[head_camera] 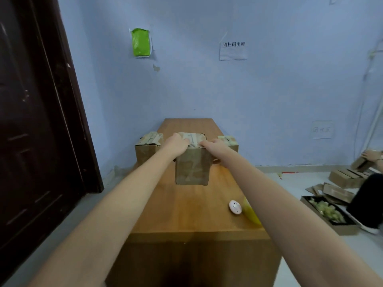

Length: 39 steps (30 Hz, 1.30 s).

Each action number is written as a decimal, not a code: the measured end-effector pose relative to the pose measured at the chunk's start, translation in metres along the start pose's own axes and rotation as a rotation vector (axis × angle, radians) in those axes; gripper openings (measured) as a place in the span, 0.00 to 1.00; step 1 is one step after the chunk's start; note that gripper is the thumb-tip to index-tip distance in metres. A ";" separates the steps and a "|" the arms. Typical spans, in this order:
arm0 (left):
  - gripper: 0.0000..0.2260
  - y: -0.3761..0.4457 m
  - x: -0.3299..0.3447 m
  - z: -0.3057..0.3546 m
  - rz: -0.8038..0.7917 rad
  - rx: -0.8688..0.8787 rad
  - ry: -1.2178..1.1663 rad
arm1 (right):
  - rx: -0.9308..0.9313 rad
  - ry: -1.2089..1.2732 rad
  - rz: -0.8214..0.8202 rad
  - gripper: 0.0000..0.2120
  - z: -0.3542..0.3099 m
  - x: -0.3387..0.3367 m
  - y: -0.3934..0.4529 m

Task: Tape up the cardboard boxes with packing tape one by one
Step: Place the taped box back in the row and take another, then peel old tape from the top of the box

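- On the wooden bench (186, 212), at mid-length, stands the middle cardboard box (191, 168), upright, its top flaps crossed with old pale tape.
- Left hand (176, 145) lies over the box's top edge at its 9 o'clock corner; its fingers bend down over the flaps and press them, though how far they curl is hidden by the back of the hand.
- Right hand (211, 144) rests on the top edge at the 3 o'clock corner, fingers (204, 143) stretched fairly flat toward the middle of the flaps, touching the taped seam.
- At 10 o'clock from that box sits a second cardboard box (146, 150), just beside it, flaps closed and taped.
- At 2 o'clock sits a third, smaller box (228, 140), partly hidden behind the right wrist.
- At 5 o'clock from the middle box, near the bench's right edge, lies a small white oval device (235, 207), with a yellow object (251, 214) just beside it, partly under the right forearm.
- On the floor at 3 o'clock lie flattened cartons (339, 179) and a dark tray (329, 212) of pale green pieces, beside another person's leg (366, 204).
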<state>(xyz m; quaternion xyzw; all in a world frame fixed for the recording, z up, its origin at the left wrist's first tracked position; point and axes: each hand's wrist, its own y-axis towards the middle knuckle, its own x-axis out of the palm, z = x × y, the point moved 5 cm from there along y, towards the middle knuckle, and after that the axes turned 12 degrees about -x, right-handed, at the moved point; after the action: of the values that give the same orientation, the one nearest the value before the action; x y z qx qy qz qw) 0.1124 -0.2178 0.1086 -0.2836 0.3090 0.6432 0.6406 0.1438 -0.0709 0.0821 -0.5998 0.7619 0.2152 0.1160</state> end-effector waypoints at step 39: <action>0.18 -0.070 0.095 -0.138 -0.352 -0.326 -1.065 | -0.455 -0.430 -0.069 0.35 0.049 0.042 -0.090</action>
<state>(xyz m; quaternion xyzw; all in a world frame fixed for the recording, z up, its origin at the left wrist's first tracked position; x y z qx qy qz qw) 0.1762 -0.2616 -0.0552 -0.0633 -0.2106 0.6202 0.7530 0.2156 -0.1013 0.0042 -0.5766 0.6313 0.4981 0.1445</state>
